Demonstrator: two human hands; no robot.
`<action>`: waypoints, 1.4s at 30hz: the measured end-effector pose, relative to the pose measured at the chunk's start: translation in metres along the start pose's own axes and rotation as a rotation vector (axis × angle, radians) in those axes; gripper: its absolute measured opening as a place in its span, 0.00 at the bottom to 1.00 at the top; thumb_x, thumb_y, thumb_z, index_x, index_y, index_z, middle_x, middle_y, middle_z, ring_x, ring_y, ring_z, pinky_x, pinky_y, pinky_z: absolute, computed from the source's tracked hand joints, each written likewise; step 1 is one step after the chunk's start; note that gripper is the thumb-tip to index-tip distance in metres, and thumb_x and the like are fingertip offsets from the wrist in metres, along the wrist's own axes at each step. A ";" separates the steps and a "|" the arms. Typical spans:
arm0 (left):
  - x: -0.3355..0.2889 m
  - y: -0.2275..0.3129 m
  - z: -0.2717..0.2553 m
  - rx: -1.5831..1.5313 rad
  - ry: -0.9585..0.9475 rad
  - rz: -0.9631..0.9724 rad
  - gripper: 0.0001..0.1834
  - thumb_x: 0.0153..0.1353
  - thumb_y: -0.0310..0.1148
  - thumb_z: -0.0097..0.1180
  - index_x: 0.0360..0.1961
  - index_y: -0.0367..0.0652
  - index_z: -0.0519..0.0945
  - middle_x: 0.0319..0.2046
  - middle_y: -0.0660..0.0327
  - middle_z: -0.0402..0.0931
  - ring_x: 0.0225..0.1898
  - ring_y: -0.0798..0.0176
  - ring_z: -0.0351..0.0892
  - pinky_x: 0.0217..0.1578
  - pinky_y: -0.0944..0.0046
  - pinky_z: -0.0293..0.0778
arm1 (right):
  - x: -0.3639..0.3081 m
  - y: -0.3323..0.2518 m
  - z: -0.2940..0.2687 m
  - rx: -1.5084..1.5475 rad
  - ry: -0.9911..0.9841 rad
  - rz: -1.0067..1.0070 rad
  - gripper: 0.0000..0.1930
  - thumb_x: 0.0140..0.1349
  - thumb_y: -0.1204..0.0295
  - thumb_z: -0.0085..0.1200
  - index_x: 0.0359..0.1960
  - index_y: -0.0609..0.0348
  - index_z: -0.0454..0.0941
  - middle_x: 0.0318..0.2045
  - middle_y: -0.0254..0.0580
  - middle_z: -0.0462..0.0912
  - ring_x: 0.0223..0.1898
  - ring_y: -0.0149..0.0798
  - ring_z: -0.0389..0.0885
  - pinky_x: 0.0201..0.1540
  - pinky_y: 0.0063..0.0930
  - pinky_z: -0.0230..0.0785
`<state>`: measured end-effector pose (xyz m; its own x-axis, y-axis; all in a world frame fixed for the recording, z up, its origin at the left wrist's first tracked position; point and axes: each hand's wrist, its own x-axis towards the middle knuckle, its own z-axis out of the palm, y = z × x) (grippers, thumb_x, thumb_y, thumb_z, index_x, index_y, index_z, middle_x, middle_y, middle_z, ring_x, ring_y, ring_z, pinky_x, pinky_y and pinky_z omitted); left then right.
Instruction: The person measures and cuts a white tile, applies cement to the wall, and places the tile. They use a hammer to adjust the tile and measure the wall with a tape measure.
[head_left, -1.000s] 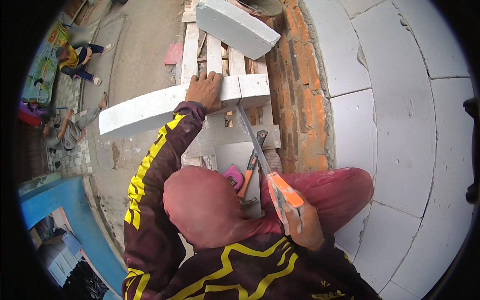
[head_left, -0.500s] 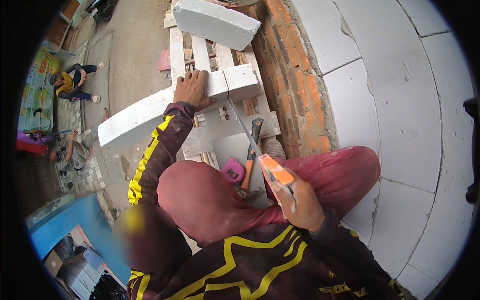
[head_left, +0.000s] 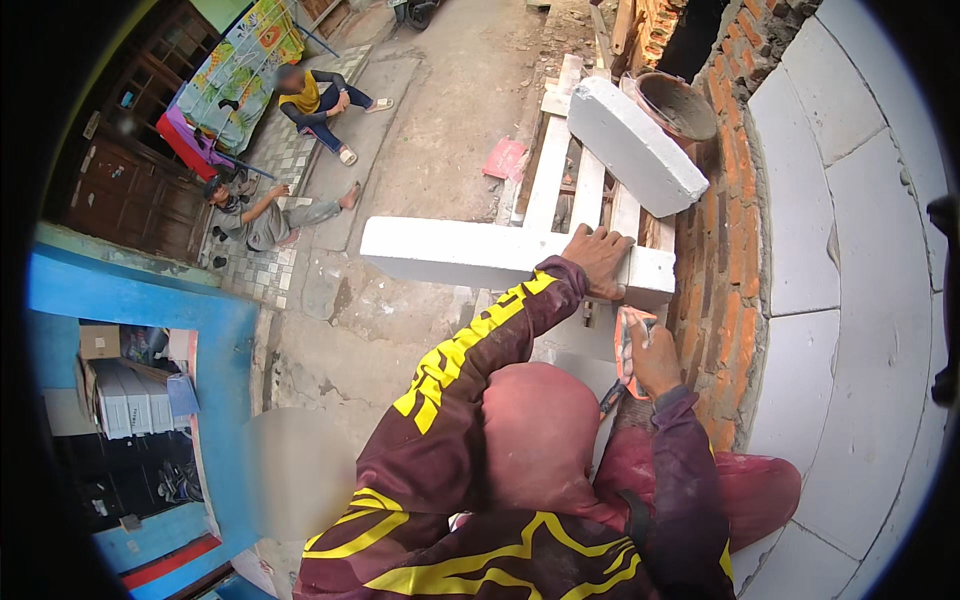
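Observation:
A long white lightweight concrete block (head_left: 450, 245) lies across the wooden pallet. My left hand (head_left: 600, 258) grips it from above near its right end, fingers bent over the top. My right hand (head_left: 655, 358) is closed around the orange handle of a handsaw (head_left: 627, 350), just below the block's near face. The blade is hidden from sight. Beside my left hand, a narrow cut line crosses the block close to its right end. Part of a hammer (head_left: 612, 398) shows below the saw handle, by my knee.
Another white block (head_left: 635, 145) leans across the pallet (head_left: 548, 180), with a mortar bucket (head_left: 680, 105) beyond it. A brick wall base (head_left: 725, 260) and a white block wall (head_left: 800, 370) stand to the right. Two people sit on the left near a tiled strip (head_left: 275, 245).
The saw handle has moved forward, up close to the block, and its blade is out of sight. My left hand stays on the block. The view has swung left, showing more of the street.

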<state>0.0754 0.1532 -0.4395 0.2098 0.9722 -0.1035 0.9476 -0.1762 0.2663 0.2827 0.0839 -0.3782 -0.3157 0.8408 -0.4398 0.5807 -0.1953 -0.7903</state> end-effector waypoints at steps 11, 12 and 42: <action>0.001 0.004 0.008 0.006 0.095 -0.016 0.50 0.50 0.72 0.64 0.67 0.50 0.70 0.53 0.54 0.77 0.55 0.49 0.77 0.55 0.46 0.68 | -0.069 -0.001 -0.005 -0.167 0.034 -0.043 0.16 0.73 0.68 0.51 0.55 0.67 0.75 0.40 0.60 0.85 0.41 0.62 0.85 0.46 0.47 0.76; 0.004 0.004 0.009 0.008 0.059 -0.022 0.50 0.51 0.72 0.64 0.67 0.50 0.70 0.54 0.54 0.77 0.55 0.49 0.77 0.55 0.47 0.69 | -0.096 -0.014 -0.014 -0.147 0.048 -0.052 0.16 0.73 0.69 0.51 0.56 0.67 0.75 0.40 0.59 0.85 0.40 0.61 0.86 0.46 0.46 0.76; 0.014 0.005 0.018 0.111 0.103 -0.020 0.56 0.49 0.74 0.65 0.69 0.43 0.68 0.58 0.52 0.76 0.60 0.48 0.74 0.62 0.48 0.68 | -0.069 0.015 0.000 -0.268 0.166 -0.085 0.20 0.70 0.60 0.55 0.45 0.71 0.76 0.24 0.56 0.83 0.28 0.52 0.87 0.34 0.45 0.80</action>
<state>0.0878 0.1626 -0.4566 0.1703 0.9854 -0.0077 0.9734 -0.1670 0.1568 0.3131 0.0230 -0.3603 -0.2579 0.9236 -0.2835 0.7415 0.0011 -0.6709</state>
